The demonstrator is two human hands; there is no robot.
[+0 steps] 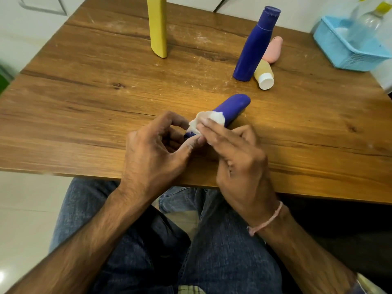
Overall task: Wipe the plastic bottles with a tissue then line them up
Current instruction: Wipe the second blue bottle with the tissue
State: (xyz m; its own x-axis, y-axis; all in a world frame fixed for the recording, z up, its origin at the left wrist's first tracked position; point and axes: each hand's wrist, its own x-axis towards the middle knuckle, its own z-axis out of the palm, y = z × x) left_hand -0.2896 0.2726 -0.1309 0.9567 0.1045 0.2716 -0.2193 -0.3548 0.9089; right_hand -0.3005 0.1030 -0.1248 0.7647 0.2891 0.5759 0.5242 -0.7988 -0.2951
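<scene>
A small blue bottle (232, 108) lies tilted over the wooden table (84, 98), its cap end towards me. My left hand (157, 149) grips that cap end with curled fingers and thumb. My right hand (237, 158) presses a crumpled white tissue (210, 119) onto the bottle's near part, fingers fairly straight, so the bottle's neck is hidden. A tall yellow bottle (158, 26) stands upright at the back. A taller blue bottle (255, 44) stands at the right.
Behind the tall blue bottle lie a pink bottle (273, 49) and a tan bottle with a white cap (264, 75). A light blue basket (347, 54) holding a clear bottle (367, 26) sits off the table's back right corner. My knees are under the near edge.
</scene>
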